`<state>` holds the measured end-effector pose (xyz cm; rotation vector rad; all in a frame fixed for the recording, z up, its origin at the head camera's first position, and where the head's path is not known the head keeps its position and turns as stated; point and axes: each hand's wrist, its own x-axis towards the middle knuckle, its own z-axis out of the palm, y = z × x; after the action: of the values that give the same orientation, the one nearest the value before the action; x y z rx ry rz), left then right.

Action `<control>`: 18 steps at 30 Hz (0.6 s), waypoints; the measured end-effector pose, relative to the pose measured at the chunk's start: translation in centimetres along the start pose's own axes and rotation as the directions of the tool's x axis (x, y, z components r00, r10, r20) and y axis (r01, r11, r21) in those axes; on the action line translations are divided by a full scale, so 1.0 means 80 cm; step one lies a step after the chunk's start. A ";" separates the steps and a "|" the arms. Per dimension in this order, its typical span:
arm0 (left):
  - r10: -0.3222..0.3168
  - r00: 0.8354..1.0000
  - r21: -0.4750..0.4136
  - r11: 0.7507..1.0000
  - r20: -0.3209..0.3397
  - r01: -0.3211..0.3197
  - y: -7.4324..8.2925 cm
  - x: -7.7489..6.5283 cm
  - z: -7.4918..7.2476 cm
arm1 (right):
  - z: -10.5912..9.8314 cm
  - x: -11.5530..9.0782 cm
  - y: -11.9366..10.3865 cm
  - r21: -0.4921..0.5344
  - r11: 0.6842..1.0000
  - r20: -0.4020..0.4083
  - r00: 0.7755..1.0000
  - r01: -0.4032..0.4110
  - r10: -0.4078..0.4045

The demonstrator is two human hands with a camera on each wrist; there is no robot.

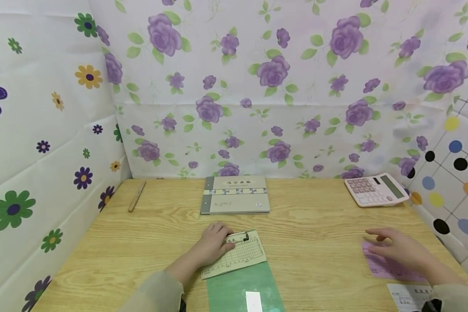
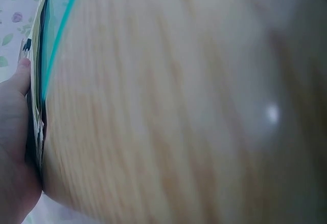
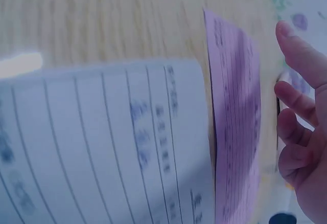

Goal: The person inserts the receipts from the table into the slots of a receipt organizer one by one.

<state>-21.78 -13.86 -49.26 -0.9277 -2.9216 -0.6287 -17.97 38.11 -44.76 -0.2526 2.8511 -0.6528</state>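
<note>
A green clipboard [image 1: 243, 286] lies near the front of the table, with cream printed forms [image 1: 239, 255] set askew under its wire clip [image 1: 238, 237]. My left hand [image 1: 212, 245] holds the clipboard's top left, thumb across the forms and fingers over the upper edge. In the left wrist view, the left hand [image 2: 15, 132] lies along the paper stack [image 2: 37, 75]. On the right, my right hand [image 1: 401, 251] hovers with parted, slightly bent fingers over a pink slip [image 1: 386, 268]. Nothing shows between the fingers of the right hand [image 3: 304, 127] in its wrist view.
Nearer than the pink slip lies a white form [image 1: 407, 294], partly covered by the right sleeve. A grey ledger book [image 1: 235, 201] sits at the back middle. A pink calculator [image 1: 376, 190] is at the back right, and a thin wooden-handled tool [image 1: 136, 197] at the back left.
</note>
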 end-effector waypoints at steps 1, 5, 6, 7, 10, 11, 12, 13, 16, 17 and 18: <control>-0.001 1.000 -0.001 1.000 0.001 0.001 0.000 0.000 0.000 | -0.002 -0.001 0.005 -0.009 1.000 -0.001 1.000 -0.008 0.008; 0.001 1.000 0.000 1.000 0.007 -0.001 -0.001 0.001 0.001 | -0.009 -0.007 0.026 -0.034 0.999 -0.011 1.000 -0.024 0.024; 0.002 1.000 0.000 1.000 0.007 -0.002 -0.001 0.001 0.001 | -0.011 -0.008 0.032 -0.040 0.999 -0.014 1.000 -0.019 0.019; 0.004 1.000 -0.002 1.000 0.006 -0.004 -0.001 0.001 0.001 | -0.012 -0.010 0.037 -0.053 0.998 -0.016 1.000 -0.024 0.023; 0.004 1.000 -0.003 1.000 0.001 -0.004 0.000 0.000 0.000 | -0.014 -0.015 0.052 -0.086 0.995 -0.026 0.998 -0.050 0.048; 0.003 1.000 -0.005 1.000 -0.001 -0.003 0.000 -0.001 0.000 | -0.014 -0.017 0.058 -0.094 0.994 -0.034 0.998 -0.052 0.049; 0.003 1.000 -0.007 1.000 -0.002 -0.003 0.000 -0.001 0.000 | -0.014 -0.018 0.064 -0.099 0.993 -0.038 0.998 -0.060 0.057; 0.003 1.000 -0.009 1.000 -0.003 -0.003 0.000 -0.001 -0.001 | -0.014 -0.020 0.069 -0.101 0.991 -0.036 0.996 -0.084 0.081; 0.007 1.000 -0.008 1.000 -0.005 -0.007 0.001 -0.002 -0.001 | -0.014 -0.027 0.084 -0.086 0.991 -0.032 0.994 -0.103 0.101; 0.008 1.000 -0.006 1.000 -0.008 -0.008 0.001 -0.002 -0.001 | -0.015 -0.029 0.088 -0.089 0.990 -0.030 0.994 -0.109 0.107; 0.008 1.000 -0.003 1.000 -0.009 -0.008 0.001 -0.001 -0.001 | -0.016 -0.031 0.091 -0.093 0.989 -0.027 0.993 -0.113 0.111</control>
<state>-21.69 -13.92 -49.17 -0.9336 -2.9084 -0.6349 -16.76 45.60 -46.51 -0.0989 2.8957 -0.5034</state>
